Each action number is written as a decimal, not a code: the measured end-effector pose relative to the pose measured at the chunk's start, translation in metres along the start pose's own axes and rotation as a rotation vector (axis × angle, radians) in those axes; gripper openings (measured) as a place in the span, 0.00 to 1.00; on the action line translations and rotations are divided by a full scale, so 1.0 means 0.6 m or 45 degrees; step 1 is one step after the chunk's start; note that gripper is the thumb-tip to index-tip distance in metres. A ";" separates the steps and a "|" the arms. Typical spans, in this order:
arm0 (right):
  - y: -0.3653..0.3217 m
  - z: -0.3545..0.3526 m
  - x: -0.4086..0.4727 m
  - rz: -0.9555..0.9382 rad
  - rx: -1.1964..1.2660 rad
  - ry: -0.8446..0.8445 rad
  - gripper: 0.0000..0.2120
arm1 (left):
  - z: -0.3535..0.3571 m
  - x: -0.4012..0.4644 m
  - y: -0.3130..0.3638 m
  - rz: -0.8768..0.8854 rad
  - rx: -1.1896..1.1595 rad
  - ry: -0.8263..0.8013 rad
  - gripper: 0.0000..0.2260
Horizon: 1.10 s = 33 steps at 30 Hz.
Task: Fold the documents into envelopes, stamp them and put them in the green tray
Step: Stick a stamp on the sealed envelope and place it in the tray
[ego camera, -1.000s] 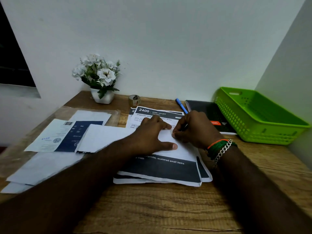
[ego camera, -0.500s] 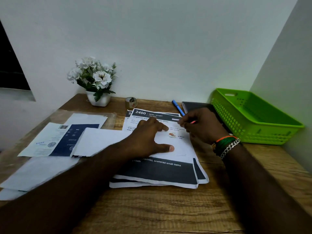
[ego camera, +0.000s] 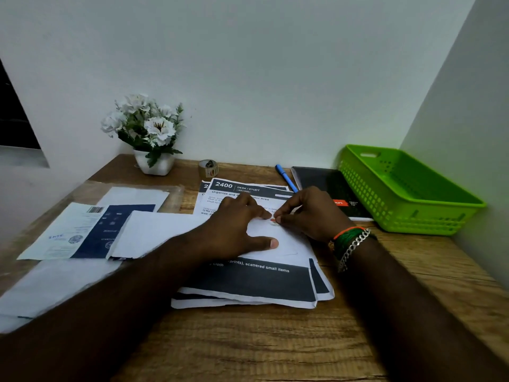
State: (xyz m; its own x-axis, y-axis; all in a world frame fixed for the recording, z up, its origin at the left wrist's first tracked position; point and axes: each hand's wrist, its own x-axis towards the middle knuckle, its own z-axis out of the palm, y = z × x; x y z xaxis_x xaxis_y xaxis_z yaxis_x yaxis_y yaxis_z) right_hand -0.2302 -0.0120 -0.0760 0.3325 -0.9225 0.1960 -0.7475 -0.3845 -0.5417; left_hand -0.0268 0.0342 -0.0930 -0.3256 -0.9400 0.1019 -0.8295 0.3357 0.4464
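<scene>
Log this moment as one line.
step: stamping | left hand: pressing envelope flat | right hand: fingertips at stamp on envelope | green tray: no envelope visible inside

"2400 DESK / STUDY" on document (ego camera: 249,188)

flower pot (ego camera: 154,164) | tape roll (ego camera: 208,168) | blue pen (ego camera: 286,178) | black notebook (ego camera: 325,186)

A wooden tabletop (ego camera: 248,340) carried a potted white flower (ego camera: 148,136), a tape roll (ego camera: 208,168), a blue pen (ego camera: 286,177), a black notebook (ego camera: 325,186), a green tray (ego camera: 407,213), stacked printed documents (ego camera: 248,282) and envelopes (ego camera: 82,232) at left.
</scene>
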 end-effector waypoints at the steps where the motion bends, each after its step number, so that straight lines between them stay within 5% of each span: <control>1: 0.000 -0.001 0.000 -0.015 -0.008 -0.013 0.03 | -0.001 0.000 0.000 0.003 0.003 -0.003 0.29; 9: 0.002 0.007 -0.002 0.018 0.057 -0.020 0.11 | -0.002 0.000 0.005 0.004 0.078 -0.033 0.31; 17: 0.001 0.019 0.003 0.118 0.115 0.076 0.08 | 0.003 0.001 -0.003 0.014 0.031 0.005 0.29; 30: -0.002 -0.007 0.002 0.027 0.080 -0.231 0.15 | 0.001 -0.001 0.004 0.001 0.060 -0.011 0.30; 33: 0.003 -0.003 -0.001 0.061 0.234 -0.121 0.10 | 0.002 0.000 0.002 0.005 0.050 -0.006 0.31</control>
State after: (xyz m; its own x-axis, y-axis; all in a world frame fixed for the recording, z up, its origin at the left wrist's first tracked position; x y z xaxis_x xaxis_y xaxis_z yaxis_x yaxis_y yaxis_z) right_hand -0.2329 -0.0120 -0.0753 0.3582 -0.9290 0.0931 -0.6489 -0.3195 -0.6905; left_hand -0.0283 0.0350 -0.0937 -0.3312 -0.9383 0.0995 -0.8453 0.3419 0.4106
